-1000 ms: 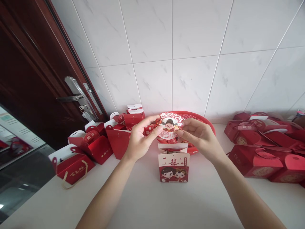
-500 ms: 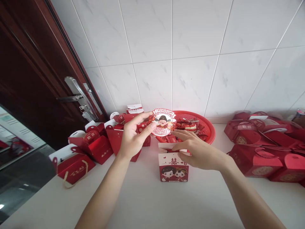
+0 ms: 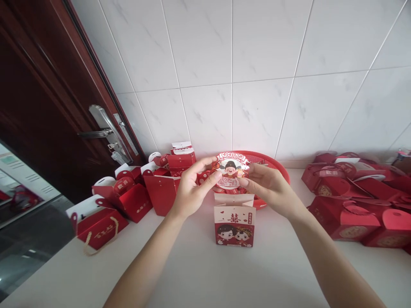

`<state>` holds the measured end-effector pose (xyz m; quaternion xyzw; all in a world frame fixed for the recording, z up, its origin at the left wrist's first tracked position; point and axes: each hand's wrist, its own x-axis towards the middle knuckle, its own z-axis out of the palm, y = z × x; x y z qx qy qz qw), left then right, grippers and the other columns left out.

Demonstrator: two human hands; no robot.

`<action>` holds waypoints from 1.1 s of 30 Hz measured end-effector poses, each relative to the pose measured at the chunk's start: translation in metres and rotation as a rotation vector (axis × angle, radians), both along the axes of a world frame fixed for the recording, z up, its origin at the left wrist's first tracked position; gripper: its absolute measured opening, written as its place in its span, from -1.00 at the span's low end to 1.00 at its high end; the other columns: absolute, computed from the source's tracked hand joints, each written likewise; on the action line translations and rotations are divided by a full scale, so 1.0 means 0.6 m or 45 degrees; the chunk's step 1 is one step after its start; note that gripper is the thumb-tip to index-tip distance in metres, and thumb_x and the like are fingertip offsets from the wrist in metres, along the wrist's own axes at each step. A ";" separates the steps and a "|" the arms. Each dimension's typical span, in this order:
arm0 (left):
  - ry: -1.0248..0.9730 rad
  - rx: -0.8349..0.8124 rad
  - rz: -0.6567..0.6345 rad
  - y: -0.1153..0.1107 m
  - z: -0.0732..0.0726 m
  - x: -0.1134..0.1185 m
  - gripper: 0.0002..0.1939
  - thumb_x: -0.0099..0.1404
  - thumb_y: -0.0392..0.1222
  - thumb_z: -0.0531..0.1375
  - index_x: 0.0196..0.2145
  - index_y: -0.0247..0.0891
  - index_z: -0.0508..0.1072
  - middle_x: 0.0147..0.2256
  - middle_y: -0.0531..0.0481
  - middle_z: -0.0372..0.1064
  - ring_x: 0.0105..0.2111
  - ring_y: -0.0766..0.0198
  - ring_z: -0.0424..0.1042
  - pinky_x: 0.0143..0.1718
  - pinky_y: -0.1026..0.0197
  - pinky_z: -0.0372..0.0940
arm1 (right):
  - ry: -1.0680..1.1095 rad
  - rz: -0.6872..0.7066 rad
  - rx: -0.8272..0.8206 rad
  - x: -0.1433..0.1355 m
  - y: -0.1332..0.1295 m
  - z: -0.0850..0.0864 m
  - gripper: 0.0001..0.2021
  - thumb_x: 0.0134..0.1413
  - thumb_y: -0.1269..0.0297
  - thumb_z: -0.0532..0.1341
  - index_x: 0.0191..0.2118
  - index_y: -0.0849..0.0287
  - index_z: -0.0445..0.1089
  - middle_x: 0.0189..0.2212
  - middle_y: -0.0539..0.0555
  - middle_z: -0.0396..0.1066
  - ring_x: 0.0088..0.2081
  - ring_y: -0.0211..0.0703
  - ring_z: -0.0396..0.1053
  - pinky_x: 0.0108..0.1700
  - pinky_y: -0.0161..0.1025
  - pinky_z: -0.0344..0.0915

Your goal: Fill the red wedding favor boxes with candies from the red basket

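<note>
Between my two hands is a flat, rounded red-and-white card [image 3: 230, 171] with a smiling cartoon figure in a black hat. My left hand [image 3: 195, 184] pinches its left edge, thumb in front. My right hand [image 3: 271, 186] grips the right edge the same way. Just below the card stands a small red-and-white gift box [image 3: 235, 226] with two cartoon faces on its front and its top flaps raised. Behind the card sits a red plastic basket [image 3: 282, 171], its contents mostly hidden by the card and hands.
Several red gift boxes stand at the left, one with a rope handle [image 3: 102, 229]. More red boxes [image 3: 345, 214] are crowded together at the right on the white table [image 3: 192, 273]. A tiled wall [image 3: 205, 115] rises behind, and a dark door [image 3: 41, 85] is at the left.
The card has moved right and slightly down in my left hand. My right hand has left the box's top and taken hold of the card's right edge.
</note>
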<state>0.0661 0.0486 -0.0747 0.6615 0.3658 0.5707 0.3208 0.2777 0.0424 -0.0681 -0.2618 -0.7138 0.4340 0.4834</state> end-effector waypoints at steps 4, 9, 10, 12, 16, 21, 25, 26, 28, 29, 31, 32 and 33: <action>0.006 -0.035 -0.054 -0.005 -0.002 0.008 -0.53 0.27 0.03 0.34 0.07 -0.23 0.50 0.03 -0.17 0.51 -0.02 -0.05 0.54 -0.32 0.15 0.59 | 0.093 -0.033 -0.112 -0.005 0.001 -0.003 -0.70 0.09 0.04 0.40 -0.34 0.17 0.41 -0.32 0.07 0.48 -0.22 -0.09 0.47 -0.18 -0.17 0.43; -0.002 -0.006 -0.067 -0.010 -0.002 0.013 -0.57 0.27 -0.01 0.34 0.05 -0.22 0.51 0.04 -0.13 0.50 -0.02 -0.03 0.54 -0.35 0.16 0.61 | 0.160 -0.158 -0.136 -0.009 0.002 -0.009 -0.62 0.00 -0.02 0.44 -0.43 0.15 0.35 -0.48 0.00 0.40 -0.42 -0.20 0.36 -0.41 -0.25 0.38; 0.011 0.018 -0.053 -0.011 -0.001 0.013 -0.58 0.28 -0.02 0.33 0.04 -0.22 0.51 0.05 -0.13 0.50 0.00 -0.03 0.52 -0.34 0.18 0.61 | 0.169 -0.193 -0.124 -0.009 0.002 -0.010 -0.61 0.00 -0.03 0.44 -0.45 0.15 0.34 -0.50 -0.01 0.38 -0.45 -0.21 0.33 -0.45 -0.26 0.35; 0.050 0.064 -0.032 -0.013 0.000 0.014 -0.60 0.29 -0.04 0.32 0.05 -0.21 0.52 0.08 -0.12 0.49 0.04 -0.02 0.50 -0.33 0.20 0.60 | 0.170 -0.246 -0.094 -0.008 0.003 -0.013 -0.61 -0.01 -0.04 0.44 -0.47 0.14 0.34 -0.53 -0.01 0.36 -0.47 -0.21 0.31 -0.48 -0.25 0.33; 0.158 0.153 0.034 -0.015 0.002 0.012 -0.62 0.31 -0.10 0.31 0.07 -0.19 0.53 0.07 -0.10 0.51 0.07 0.02 0.49 -0.04 0.12 0.54 | 0.166 -0.259 -0.065 -0.007 0.002 -0.013 -0.63 0.01 0.00 0.44 -0.48 0.14 0.36 -0.55 -0.01 0.35 -0.47 -0.19 0.33 -0.47 -0.24 0.35; 0.094 0.135 0.009 -0.013 -0.002 0.007 -0.56 0.34 -0.17 0.24 0.17 -0.16 0.45 0.19 -0.10 0.41 0.21 -0.04 0.36 0.08 0.03 0.46 | 0.292 -0.348 -0.005 -0.003 0.000 -0.007 -0.74 0.05 0.09 0.42 -0.39 0.16 0.43 -0.46 0.02 0.44 -0.44 -0.20 0.39 -0.42 -0.26 0.44; -0.014 0.007 -0.081 -0.007 -0.007 0.004 -0.54 0.36 -0.17 0.21 0.20 -0.14 0.39 0.23 -0.14 0.34 0.22 -0.07 0.34 0.05 -0.01 0.47 | 0.314 -0.556 0.120 0.003 0.001 -0.003 -0.74 0.02 0.15 0.42 -0.45 0.16 0.38 -0.52 -0.03 0.35 -0.46 -0.24 0.33 -0.44 -0.31 0.41; -0.024 -0.004 -0.089 -0.006 -0.007 0.004 -0.54 0.36 -0.17 0.21 0.20 -0.14 0.38 0.24 -0.15 0.33 0.22 -0.07 0.34 0.07 -0.03 0.46 | 0.295 -0.596 0.159 0.004 0.001 -0.003 -0.73 0.01 0.16 0.42 -0.46 0.15 0.36 -0.53 -0.04 0.33 -0.47 -0.26 0.31 -0.45 -0.33 0.38; -0.046 -0.013 -0.094 -0.004 -0.008 0.005 -0.54 0.36 -0.15 0.23 0.20 -0.15 0.37 0.25 -0.16 0.31 0.22 -0.07 0.33 0.11 -0.05 0.44 | 0.236 -0.673 0.244 0.006 0.001 -0.004 -0.75 0.04 0.19 0.40 -0.45 0.15 0.34 -0.53 -0.04 0.32 -0.48 -0.27 0.29 -0.45 -0.35 0.34; -0.059 -0.014 -0.092 -0.003 -0.008 0.005 -0.54 0.36 -0.13 0.24 0.19 -0.15 0.37 0.25 -0.17 0.30 0.22 -0.07 0.34 0.11 -0.06 0.44 | 0.200 -0.712 0.289 0.006 0.001 -0.005 -0.76 0.06 0.19 0.38 -0.45 0.15 0.34 -0.53 -0.05 0.32 -0.48 -0.28 0.28 -0.45 -0.35 0.31; -0.068 -0.012 -0.083 -0.003 -0.007 0.006 -0.53 0.34 -0.10 0.27 0.18 -0.14 0.36 0.25 -0.18 0.29 0.22 -0.08 0.34 0.08 -0.06 0.45 | 0.135 -0.784 0.371 0.005 0.001 -0.007 -0.78 0.09 0.21 0.35 -0.44 0.14 0.33 -0.54 -0.05 0.30 -0.48 -0.28 0.27 -0.47 -0.36 0.27; -0.066 -0.008 -0.079 -0.003 -0.006 0.006 -0.53 0.34 -0.09 0.28 0.17 -0.14 0.36 0.25 -0.18 0.29 0.22 -0.08 0.34 0.08 -0.05 0.46 | 0.113 -0.817 0.406 0.004 0.001 -0.009 -0.78 0.11 0.21 0.34 -0.43 0.14 0.33 -0.54 -0.06 0.29 -0.49 -0.28 0.26 -0.48 -0.36 0.26; -0.062 0.000 -0.076 -0.003 -0.006 0.006 -0.53 0.33 -0.09 0.28 0.17 -0.14 0.36 0.25 -0.18 0.29 0.22 -0.08 0.33 0.08 -0.05 0.46 | 0.093 -0.846 0.435 0.003 0.001 -0.010 -0.79 0.11 0.21 0.34 -0.43 0.13 0.33 -0.54 -0.06 0.29 -0.49 -0.28 0.26 -0.48 -0.36 0.25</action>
